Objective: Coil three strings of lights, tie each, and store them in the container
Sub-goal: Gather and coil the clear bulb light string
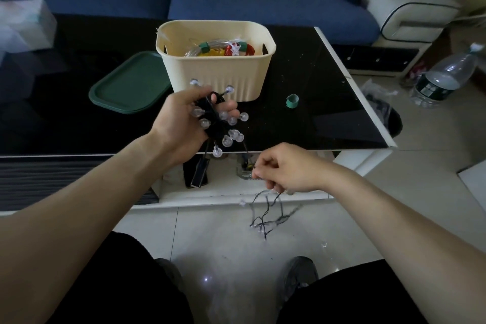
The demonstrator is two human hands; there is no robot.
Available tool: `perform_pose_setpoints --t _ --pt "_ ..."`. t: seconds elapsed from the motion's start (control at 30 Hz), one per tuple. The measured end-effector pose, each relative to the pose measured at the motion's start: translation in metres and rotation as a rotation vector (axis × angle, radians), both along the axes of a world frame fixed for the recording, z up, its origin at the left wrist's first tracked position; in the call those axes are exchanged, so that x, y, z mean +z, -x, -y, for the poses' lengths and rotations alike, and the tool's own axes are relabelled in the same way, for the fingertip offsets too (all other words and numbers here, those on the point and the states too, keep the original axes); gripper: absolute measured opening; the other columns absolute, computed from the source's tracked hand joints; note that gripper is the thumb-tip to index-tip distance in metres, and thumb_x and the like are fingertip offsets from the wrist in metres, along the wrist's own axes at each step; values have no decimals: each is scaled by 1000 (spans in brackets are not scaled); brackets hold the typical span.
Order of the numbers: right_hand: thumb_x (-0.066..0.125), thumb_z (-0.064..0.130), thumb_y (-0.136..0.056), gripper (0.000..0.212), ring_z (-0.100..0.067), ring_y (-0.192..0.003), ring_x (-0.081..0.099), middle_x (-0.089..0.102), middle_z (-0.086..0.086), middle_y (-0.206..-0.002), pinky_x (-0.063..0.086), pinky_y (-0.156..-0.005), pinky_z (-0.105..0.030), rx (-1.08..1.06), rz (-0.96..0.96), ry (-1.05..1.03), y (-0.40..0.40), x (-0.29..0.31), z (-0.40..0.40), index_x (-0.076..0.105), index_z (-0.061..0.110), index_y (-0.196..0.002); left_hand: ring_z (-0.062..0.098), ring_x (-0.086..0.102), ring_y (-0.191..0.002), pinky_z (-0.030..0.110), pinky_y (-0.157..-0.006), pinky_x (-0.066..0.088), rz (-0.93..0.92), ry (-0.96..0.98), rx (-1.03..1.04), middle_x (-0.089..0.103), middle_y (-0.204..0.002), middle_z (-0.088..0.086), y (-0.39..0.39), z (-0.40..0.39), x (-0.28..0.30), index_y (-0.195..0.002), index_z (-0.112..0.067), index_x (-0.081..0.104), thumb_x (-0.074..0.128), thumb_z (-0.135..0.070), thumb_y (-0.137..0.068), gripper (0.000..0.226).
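Note:
My left hand [184, 118] grips a bundle of black-wired lights [221, 126] with clear round bulbs, held above the table's front edge. A black wire runs from the bundle down to my right hand [284, 168], which pinches it below the table edge. The loose tail of the string [265, 216] dangles from that hand toward the floor. A cream container [218, 76] stands on the black table [315, 113] behind my left hand. Inside it lie coiled light strings [223, 48] with green ties. A green tie roll [292, 101] sits on the table to the container's right.
A dark green lid [126, 87] lies left of the container. A blue sofa [236, 0] runs behind the table. A plastic bottle [444, 76] lies on the floor at the right. A white box [23, 23] sits at the far left. My knees and a shoe [297, 279] show below.

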State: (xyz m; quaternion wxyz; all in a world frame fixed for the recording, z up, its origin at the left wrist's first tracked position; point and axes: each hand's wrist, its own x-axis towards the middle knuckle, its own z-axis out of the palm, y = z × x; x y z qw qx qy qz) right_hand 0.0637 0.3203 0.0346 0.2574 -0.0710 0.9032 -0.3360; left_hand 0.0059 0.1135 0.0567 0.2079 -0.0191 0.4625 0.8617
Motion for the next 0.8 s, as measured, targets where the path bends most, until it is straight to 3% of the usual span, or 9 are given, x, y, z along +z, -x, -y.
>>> perform_pose_setpoints --t 0.03,0.1,0.17,0.27,0.37,0.5,0.6,0.67,0.8 --pt "59 27 -100 17 -8 -62 62 68 6 -70 54 -59 -28 46 -35 -38 -2 1 5 72 18 -93 27 67 -85 40 -91 53 -26 59 -25 65 -97 21 -1 -1 -1 -93 -5 54 51 -20 -97 16" --pt "64 29 -97 17 2 -58 57 64 18 -62 48 -59 -19 121 -87 -63 -6 5 14 73 21 -86 28 67 -87 42 -94 53 -61 180 -106 66 -99 22 -7 -6 -3 -94 -5 54 50 -23 -98 19" --pt "65 27 -96 14 5 -67 63 68 24 -69 50 -63 -17 161 -80 -26 -9 10 18 76 22 -91 29 67 -90 42 -94 54 -59 286 -193 67 -99 21 -13 -12 -4 -96 -5 55 50 -26 -98 22" --pt "64 29 -98 17 -10 -93 68 76 5 -97 55 -89 -40 183 -101 -1 -11 16 18 78 22 -103 27 64 -88 35 -86 56 -36 347 -341 67 -99 18 -20 -20 -8 -99 -6 56 58 -33 -88 29" --pt "63 28 -98 19 -1 -115 59 74 4 -108 47 -103 -34 203 -129 28 -11 16 14 78 26 -110 22 63 -85 30 -80 54 -65 400 -455 66 -96 14 -25 -25 -12 -91 -8 60 60 -36 -87 29" --pt "69 29 -94 13 -9 -93 68 76 3 -92 53 -90 -32 114 -226 62 -9 15 11 81 24 -97 14 55 -70 28 -74 46 -65 400 -422 55 -76 3 -26 -33 -15 -85 -13 55 56 -38 -92 26" --pt "76 24 -89 8 3 -80 69 76 11 -85 50 -72 -11 4 -344 100 -9 20 6 82 23 -94 27 55 -84 34 -84 44 -107 390 -476 56 -88 13 -26 -34 -18 -98 -7 59 49 -37 -98 31" --pt "80 22 -85 5 5 -70 69 76 10 -76 48 -65 -8 -59 -375 142 -9 24 2 82 20 -89 29 58 -95 35 -89 48 -136 371 -567 66 -97 13 -28 -32 -16 -99 -6 68 47 -34 -98 35" --pt "90 26 -72 16 6 -63 66 72 10 -68 47 -60 -10 -165 -452 165 -6 21 -2 76 21 -78 33 55 -87 31 -80 51 -191 459 -636 61 -87 21 -27 -27 -16 -96 2 70 60 -27 -95 31"
